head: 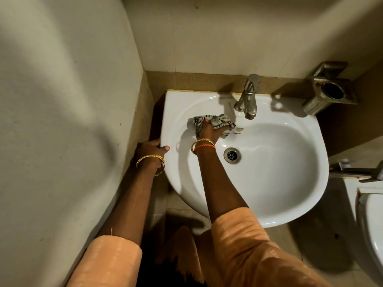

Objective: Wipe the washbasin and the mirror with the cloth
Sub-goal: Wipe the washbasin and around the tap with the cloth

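The white washbasin [279, 183] fills the middle of the head view, with a metal tap [248, 98] at its back rim and a drain [232, 155] in the bowl. My right hand [209, 132] grips a bunched white cloth with dark stripes [217, 121] and presses it against the bowl's back left slope, just left of the tap. My left hand [152, 151] holds the basin's left rim, thumb on top and fingers curled round the edge. No mirror is in view.
A wall stands close on the left, another behind the basin. A metal tumbler holder [329, 90] is fixed at the back right. A second white fixture [371, 224] and a metal lever [360, 171] sit at the right edge.
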